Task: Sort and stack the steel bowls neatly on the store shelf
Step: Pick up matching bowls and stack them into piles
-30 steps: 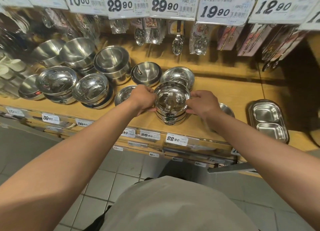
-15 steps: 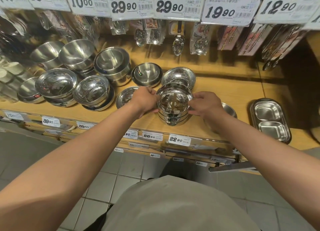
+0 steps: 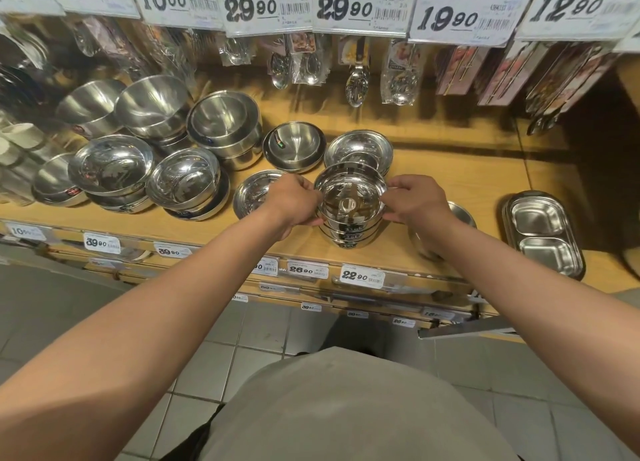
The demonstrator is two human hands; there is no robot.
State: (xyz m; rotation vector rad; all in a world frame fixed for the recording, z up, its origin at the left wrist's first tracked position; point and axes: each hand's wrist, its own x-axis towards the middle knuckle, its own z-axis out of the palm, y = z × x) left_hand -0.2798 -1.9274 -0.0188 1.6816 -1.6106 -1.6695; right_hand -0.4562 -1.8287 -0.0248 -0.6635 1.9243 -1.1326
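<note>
A single wide-angle head camera looks forward and steeply down from close range at the wooden shelf (image 3: 433, 169), its blurred price tags (image 3: 360, 7) seemingly overhead, the tiled floor (image 3: 263, 336) below.

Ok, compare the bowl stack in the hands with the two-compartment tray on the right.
The bowl stack is round; the tray is oblong with two compartments. The stack is several nested bowls; the tray looks like fewer, shallower pieces. Both hands grip the stack; the tray sits untouched. Both are shiny steel on the same shelf.
</note>
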